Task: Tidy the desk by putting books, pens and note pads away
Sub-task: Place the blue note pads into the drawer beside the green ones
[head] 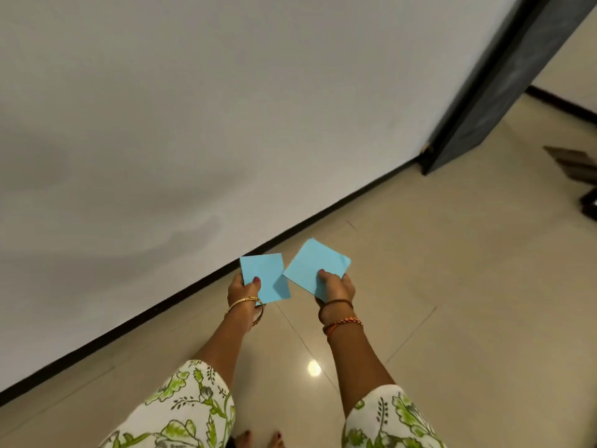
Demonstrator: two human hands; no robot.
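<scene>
I hold two light-blue note pads out in front of me above the floor. My left hand (243, 290) grips one blue note pad (265, 273) at its lower left corner, thumb on top. My right hand (336, 286) grips the other blue note pad (315, 265), which is turned like a diamond, thumb pressed on its lower edge. The two pads sit side by side and almost touch. No desk, books or pens are in view.
A white wall (193, 124) with a dark skirting strip (200, 282) runs diagonally on the left. Glossy beige floor tiles (452, 286) spread below. A dark door (491, 92) stands at the upper right, with dark objects (578, 166) on the floor beyond. My bare feet (258, 439) show at the bottom.
</scene>
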